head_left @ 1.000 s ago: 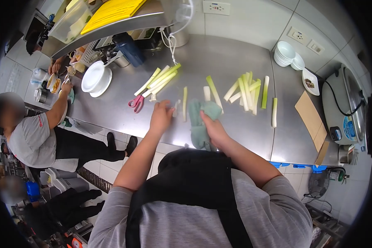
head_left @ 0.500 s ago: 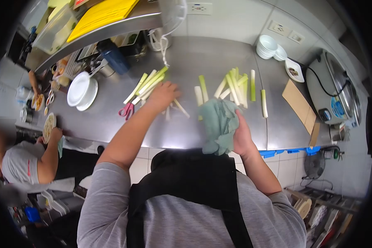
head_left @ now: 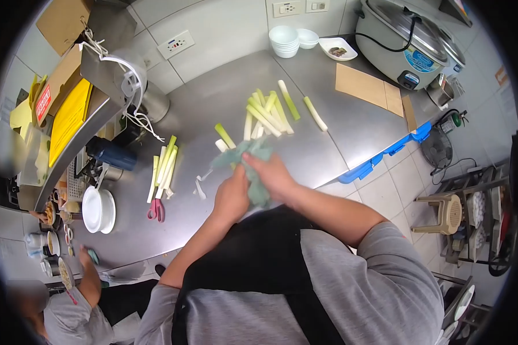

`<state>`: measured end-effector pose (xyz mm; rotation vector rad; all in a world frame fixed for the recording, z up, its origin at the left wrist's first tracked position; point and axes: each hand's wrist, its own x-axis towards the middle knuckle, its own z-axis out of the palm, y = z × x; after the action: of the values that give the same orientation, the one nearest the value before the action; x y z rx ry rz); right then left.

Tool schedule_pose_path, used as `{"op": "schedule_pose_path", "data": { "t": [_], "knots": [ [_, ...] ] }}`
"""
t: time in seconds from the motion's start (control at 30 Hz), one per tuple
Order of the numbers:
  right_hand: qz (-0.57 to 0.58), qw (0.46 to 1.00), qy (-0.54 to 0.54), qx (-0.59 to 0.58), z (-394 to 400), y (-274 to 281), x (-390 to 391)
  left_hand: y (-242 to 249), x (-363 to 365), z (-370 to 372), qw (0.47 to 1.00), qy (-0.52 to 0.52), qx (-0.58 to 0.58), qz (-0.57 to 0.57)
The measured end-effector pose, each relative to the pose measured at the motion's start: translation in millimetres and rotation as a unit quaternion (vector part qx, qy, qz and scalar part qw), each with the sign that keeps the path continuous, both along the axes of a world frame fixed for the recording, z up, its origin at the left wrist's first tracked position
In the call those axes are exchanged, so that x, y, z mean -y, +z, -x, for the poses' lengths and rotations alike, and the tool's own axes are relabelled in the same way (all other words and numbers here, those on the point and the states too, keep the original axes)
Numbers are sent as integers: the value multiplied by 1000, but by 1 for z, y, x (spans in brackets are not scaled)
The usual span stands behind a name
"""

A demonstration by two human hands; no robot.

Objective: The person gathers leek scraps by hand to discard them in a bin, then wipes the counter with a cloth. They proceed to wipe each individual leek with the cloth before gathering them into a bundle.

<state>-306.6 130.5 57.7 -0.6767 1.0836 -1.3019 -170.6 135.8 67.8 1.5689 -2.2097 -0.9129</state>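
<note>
A grey-green cloth (head_left: 260,192) is bunched between my two hands over the steel counter, close to my apron. Fingers of my left hand (head_left: 232,196) are closed on its left side. From the right, my right hand (head_left: 272,177) grips it, thumb on top; motion blurs both slightly. Just beyond the cloth lies a pile of leek stalks (head_left: 269,113), white and green, with a couple of short pieces (head_left: 224,135) to its left. Another leek bundle (head_left: 164,168) rests further left, beside pink-handled scissors (head_left: 156,211). A thin white scrap (head_left: 199,187) lies near my left hand.
White bowls (head_left: 284,41) and a small dish (head_left: 337,49) stand at the back, near a large cooker (head_left: 400,43). Cardboard (head_left: 367,89) lies on the right. At left are a white pot (head_left: 95,208), a dark blue bottle (head_left: 111,154), a shelf and a co-worker (head_left: 75,313).
My left hand has left the leek bundle and come to the cloth, which both hands now hold. The view has turned to the right. The co-worker's arm now reaches toward the counter.
</note>
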Motion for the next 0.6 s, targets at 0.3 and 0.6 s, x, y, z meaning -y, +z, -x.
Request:
{"op": "schedule_pose_path", "data": {
  "t": [0.3, 0.6],
  "knots": [
    [-108, 965, 120, 206, 94, 29, 39, -2, 3, -21, 883, 55, -413, -218],
    [10, 988, 152, 28, 51, 2, 16, 11, 13, 11, 971, 52, -4, 235]
  ]
}}
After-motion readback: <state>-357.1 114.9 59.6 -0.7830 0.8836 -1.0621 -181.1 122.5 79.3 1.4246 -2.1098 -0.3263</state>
